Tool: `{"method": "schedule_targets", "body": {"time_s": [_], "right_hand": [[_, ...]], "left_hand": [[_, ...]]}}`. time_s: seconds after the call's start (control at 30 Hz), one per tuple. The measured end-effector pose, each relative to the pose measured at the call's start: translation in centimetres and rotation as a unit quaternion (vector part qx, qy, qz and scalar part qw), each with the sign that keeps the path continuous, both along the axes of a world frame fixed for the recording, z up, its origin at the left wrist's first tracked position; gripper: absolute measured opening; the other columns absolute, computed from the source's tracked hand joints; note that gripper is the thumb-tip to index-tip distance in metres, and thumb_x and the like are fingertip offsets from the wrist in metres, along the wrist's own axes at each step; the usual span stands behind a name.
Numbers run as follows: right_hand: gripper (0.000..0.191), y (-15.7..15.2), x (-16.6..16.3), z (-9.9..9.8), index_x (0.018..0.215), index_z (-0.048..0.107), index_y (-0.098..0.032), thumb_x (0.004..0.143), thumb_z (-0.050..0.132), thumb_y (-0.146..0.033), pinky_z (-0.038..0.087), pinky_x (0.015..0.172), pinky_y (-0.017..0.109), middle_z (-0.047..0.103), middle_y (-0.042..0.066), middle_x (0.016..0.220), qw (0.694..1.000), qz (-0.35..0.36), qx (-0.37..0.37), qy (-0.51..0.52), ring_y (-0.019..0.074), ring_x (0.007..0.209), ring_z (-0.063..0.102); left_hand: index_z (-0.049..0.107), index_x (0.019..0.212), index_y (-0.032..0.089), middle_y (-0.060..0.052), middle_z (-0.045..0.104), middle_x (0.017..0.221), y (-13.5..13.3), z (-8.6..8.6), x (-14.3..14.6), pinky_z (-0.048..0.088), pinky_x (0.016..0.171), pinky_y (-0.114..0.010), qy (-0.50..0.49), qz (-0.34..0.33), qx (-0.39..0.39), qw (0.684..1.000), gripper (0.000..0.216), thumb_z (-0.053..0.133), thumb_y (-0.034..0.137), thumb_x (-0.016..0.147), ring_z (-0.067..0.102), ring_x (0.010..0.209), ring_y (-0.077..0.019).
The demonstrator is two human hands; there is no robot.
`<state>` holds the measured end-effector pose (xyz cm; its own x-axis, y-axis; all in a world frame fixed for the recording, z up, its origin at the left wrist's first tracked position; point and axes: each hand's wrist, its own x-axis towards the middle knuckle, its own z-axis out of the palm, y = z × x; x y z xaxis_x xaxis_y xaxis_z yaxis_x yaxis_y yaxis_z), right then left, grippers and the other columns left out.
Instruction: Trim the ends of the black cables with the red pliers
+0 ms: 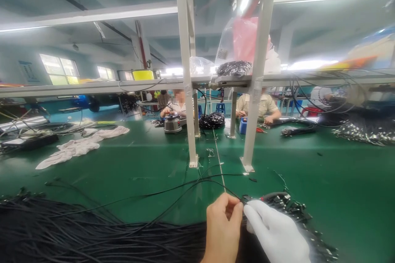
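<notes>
My bare left hand (224,224) is closed in a pinch on a thin black cable (216,181), close to one of its ends. From there the cable arcs away to the left over the green tabletop (148,164). My right hand (274,230), in a white glove, meets the left one and pinches the same cable end between thumb and fingers. Its small tip is mostly hidden by the fingers. Below and left of my hands lies a large bundle of black cables (101,238). Many connector ends (296,205) of such cables fan out at the right.
White metal posts (187,90) rise from the table and carry a shelf (123,86). A white cloth (83,144) lies at left. Across the table are a coiled cable bundle (212,120), a grey round device (173,124), a blue bottle (243,125) and two seated people.
</notes>
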<state>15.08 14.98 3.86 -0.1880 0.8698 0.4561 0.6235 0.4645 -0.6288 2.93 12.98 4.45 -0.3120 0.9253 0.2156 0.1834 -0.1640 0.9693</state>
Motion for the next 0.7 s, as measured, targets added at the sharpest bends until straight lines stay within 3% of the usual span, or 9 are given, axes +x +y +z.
{"method": "schedule_targets", "body": {"time_s": [0.1,0.2,0.33,0.4,0.47,0.57,0.7], "right_hand": [[0.037,-0.1,0.0,0.0,0.063,0.043,-0.025,0.094,0.037,-0.043,0.037,0.056,0.023,0.054,-0.006,0.055,0.998,-0.010,0.017,-0.052,0.0124,0.053,0.050],[0.036,0.2,0.1,-0.2,0.064,0.042,-0.025,0.094,0.034,-0.042,0.036,0.057,0.025,0.055,-0.005,0.058,0.994,-0.018,0.014,-0.105,0.0136,0.056,0.050],[0.032,1.0,0.4,0.4,0.065,0.042,-0.025,0.092,0.031,-0.040,0.034,0.058,0.026,0.059,-0.003,0.063,0.981,-0.003,-0.098,-0.170,0.0158,0.062,0.054],[0.032,1.6,0.6,1.1,0.065,0.041,-0.025,0.091,0.030,-0.039,0.035,0.060,0.026,0.061,-0.003,0.065,0.970,0.031,-0.164,-0.178,0.0159,0.064,0.055],[0.034,2.0,1.0,1.9,0.062,0.040,-0.024,0.092,0.029,-0.037,0.037,0.062,0.026,0.061,-0.003,0.063,0.965,0.072,-0.193,-0.164,0.0146,0.064,0.056],[0.036,2.5,1.7,2.8,0.059,0.041,-0.023,0.092,0.030,-0.033,0.037,0.065,0.025,0.060,-0.004,0.061,0.965,0.105,-0.187,-0.150,0.0130,0.063,0.056],[0.033,3.1,2.6,2.6,0.062,0.045,-0.023,0.091,0.032,-0.033,0.034,0.062,0.026,0.060,-0.004,0.062,0.964,0.106,-0.146,-0.196,0.0136,0.064,0.055]], "left_hand": [[0.053,0.067,0.020,-0.001,0.058,0.068,-0.2,-1.0,0.4,0.038,0.059,-0.026,0.185,0.073,0.082,0.977,0.021,0.049,0.017,0.087,0.054,0.064,-0.0156],[0.049,0.067,0.021,-0.002,0.056,0.067,0.0,-1.9,0.5,0.035,0.057,-0.027,0.333,0.138,0.187,0.914,0.026,0.041,0.007,0.088,0.051,0.061,-0.0161],[0.045,0.066,0.022,-0.001,0.054,0.063,0.4,-2.6,0.6,0.036,0.058,-0.029,0.458,0.176,0.277,0.826,0.032,0.037,-0.002,0.086,0.048,0.058,-0.0171],[0.046,0.068,0.022,-0.002,0.055,0.064,0.5,-2.5,0.6,0.038,0.058,-0.029,0.468,0.157,0.264,0.829,0.031,0.037,-0.002,0.086,0.050,0.058,-0.0176],[0.049,0.073,0.021,-0.002,0.058,0.068,0.3,-2.1,0.3,0.041,0.059,-0.030,0.450,0.129,0.229,0.853,0.029,0.037,-0.001,0.088,0.052,0.061,-0.0182],[0.054,0.082,0.020,-0.004,0.061,0.078,-0.1,-1.0,-0.3,0.045,0.065,-0.033,0.444,0.110,0.186,0.870,0.027,0.038,0.000,0.089,0.056,0.069,-0.0200],[0.059,0.091,0.019,-0.007,0.063,0.098,-0.6,0.3,-1.3,0.047,0.084,-0.042,0.473,0.114,0.185,0.854,0.022,0.046,0.002,0.088,0.058,0.095,-0.0250]]}}
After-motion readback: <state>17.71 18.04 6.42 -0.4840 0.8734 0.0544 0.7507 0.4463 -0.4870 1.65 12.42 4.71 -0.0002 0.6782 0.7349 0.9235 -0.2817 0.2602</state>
